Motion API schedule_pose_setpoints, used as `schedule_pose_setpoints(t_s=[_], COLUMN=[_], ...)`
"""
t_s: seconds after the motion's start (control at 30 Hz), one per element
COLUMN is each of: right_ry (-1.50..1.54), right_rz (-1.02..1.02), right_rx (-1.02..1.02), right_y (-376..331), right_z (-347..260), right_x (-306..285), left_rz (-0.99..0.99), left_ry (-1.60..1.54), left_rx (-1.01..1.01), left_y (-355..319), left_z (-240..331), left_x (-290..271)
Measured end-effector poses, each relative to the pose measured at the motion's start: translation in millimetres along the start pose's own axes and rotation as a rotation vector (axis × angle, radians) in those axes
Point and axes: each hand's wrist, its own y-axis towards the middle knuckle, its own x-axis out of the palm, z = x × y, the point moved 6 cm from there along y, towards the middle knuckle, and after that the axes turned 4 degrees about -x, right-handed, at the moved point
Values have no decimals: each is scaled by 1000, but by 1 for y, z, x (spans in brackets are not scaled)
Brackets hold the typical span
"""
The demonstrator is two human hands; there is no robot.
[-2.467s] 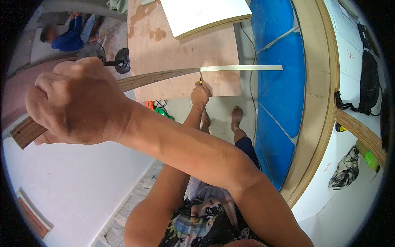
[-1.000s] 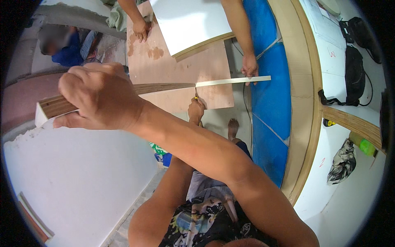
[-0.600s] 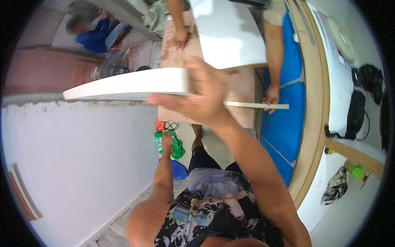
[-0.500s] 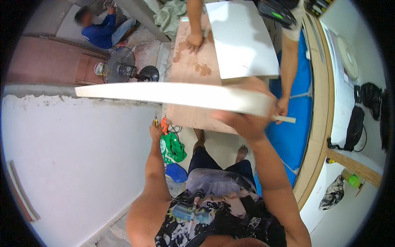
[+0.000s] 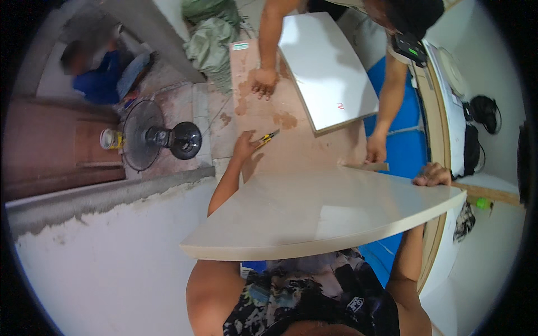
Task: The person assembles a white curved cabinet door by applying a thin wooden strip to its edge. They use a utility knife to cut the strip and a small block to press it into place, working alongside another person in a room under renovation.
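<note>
My right hand (image 5: 432,175) is wrapped over the right end of a white curved-edge board (image 5: 319,213). The board is held in front of my chest, its rounded edge toward me, hiding my left upper arm and part of my torso. In my left hand (image 5: 245,145), beyond the board's left side, is a yellow utility knife (image 5: 266,139) with its blade pointing away over the plywood table (image 5: 269,154). Across the table, a co-worker's hand (image 5: 263,84) rests on the wood. That person's other hand (image 5: 376,150) is at a thin wooden strip (image 5: 367,166).
A white rectangular panel (image 5: 330,78) lies on the table. Leftward, past a low wall (image 5: 123,246), stand a fan (image 5: 154,134) and a small container (image 5: 111,139); another person (image 5: 101,75) sits farther back. Blue sheeting (image 5: 392,120) runs along the right, beside a wooden frame (image 5: 437,106).
The board has turned from edge-on to broad face up and come nearer my body. My left hand has risen from beside the table to over it with the knife. The view has shifted.
</note>
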Motion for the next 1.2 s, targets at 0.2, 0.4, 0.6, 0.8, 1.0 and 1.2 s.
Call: schedule_pose_setpoints(t_s=[0.2,0.4,0.6,0.8,1.0,1.2], right_ry=[-195,-11,46,266,-293,192], right_rz=[10,174,187,266,351,1066], right_rx=[281,313,423,612,1088,1629], right_y=[-61,-131,-93,-145,-315,-469], right_z=[54,132,112,170,298,416], right_x=[9,-16,9,-28,-74,-42], left_rz=[-47,129,607,661,627,550], left_ry=[-1247,-1005,-716,-1043,-1124,-947], left_rx=[-38,378,333,168,174,183], left_y=[-119,-160,-163,-149,-158,-148], left_z=[114,196,146,235,259,322], left_x=[-95,-119,-127,-117,-112,-110])
